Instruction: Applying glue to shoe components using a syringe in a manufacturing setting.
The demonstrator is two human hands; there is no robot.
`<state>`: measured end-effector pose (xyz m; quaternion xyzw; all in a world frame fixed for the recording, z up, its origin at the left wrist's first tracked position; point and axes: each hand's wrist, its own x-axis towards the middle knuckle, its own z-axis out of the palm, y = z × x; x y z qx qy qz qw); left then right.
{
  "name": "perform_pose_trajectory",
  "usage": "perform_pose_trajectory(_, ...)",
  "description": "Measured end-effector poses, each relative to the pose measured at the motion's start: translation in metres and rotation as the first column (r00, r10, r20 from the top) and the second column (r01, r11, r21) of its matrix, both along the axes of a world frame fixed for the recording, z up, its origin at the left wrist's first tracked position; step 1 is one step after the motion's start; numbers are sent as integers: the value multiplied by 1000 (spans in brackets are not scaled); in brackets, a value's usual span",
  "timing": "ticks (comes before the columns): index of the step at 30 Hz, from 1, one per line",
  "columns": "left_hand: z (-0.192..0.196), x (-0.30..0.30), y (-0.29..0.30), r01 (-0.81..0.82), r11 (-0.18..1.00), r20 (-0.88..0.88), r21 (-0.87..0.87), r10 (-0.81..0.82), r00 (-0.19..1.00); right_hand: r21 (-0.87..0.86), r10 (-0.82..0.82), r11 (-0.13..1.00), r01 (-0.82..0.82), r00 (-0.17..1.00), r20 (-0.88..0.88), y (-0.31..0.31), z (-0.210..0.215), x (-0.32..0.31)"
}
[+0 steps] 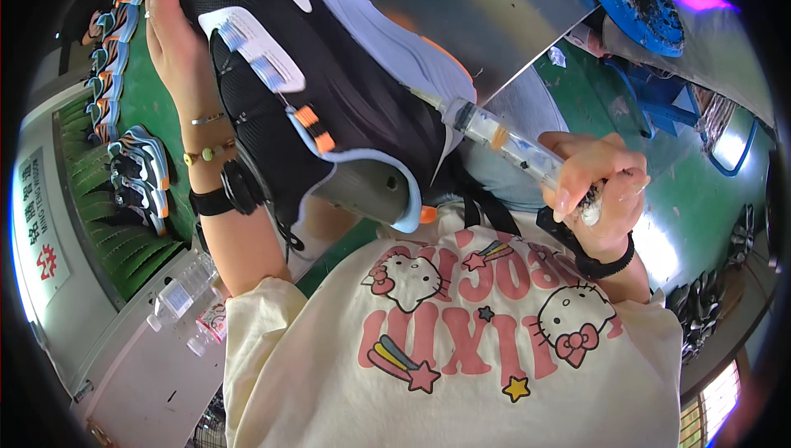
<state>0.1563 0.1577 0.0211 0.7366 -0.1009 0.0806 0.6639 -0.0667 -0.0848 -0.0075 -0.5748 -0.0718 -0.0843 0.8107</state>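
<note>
A sneaker (354, 60) with a black upper, light blue sole and orange heel loop fills the upper middle, its heel opening toward me. My left hand (175, 40) supports it from the left side, with its fingers partly hidden behind the shoe. In my closed right hand (601, 188) is a clear syringe (515, 150) with something pale inside. Its thin tip points up and left, reaching the seam between upper and sole; whether it touches is hard to tell. Black and white bits cling around the plunger end by my fingers.
A grey metal tabletop (470, 11) lies beyond the shoe. At the upper right is a blue sole-shaped piece (638, 15) covered in dark crumbs. More sneakers (138, 172) line the left side. Clear plastic bottles (183, 290) lie on a pale surface at lower left.
</note>
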Motion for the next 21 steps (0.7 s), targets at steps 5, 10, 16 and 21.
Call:
perform_pose_trajectory(5,-5,-4,-2,-16,999,-99,30,19,995,-28,-45,999,45,999,-12,-4,-9,-4)
perform_pose_trajectory(10,-10,1,3,-22,998,-195,55,32,980,-34,-37,999,35,998,-55,-12,-18,-12)
perform_pose_trajectory(16,-3,-7,6,-45,994,-289,96,71,955,0,2,1000,-2,999,-52,-18,-18,-18)
perform_pose_trajectory(21,-8,-13,-1,-30,994,-361,107,67,930,-21,-73,997,72,996,-46,-15,-16,-19)
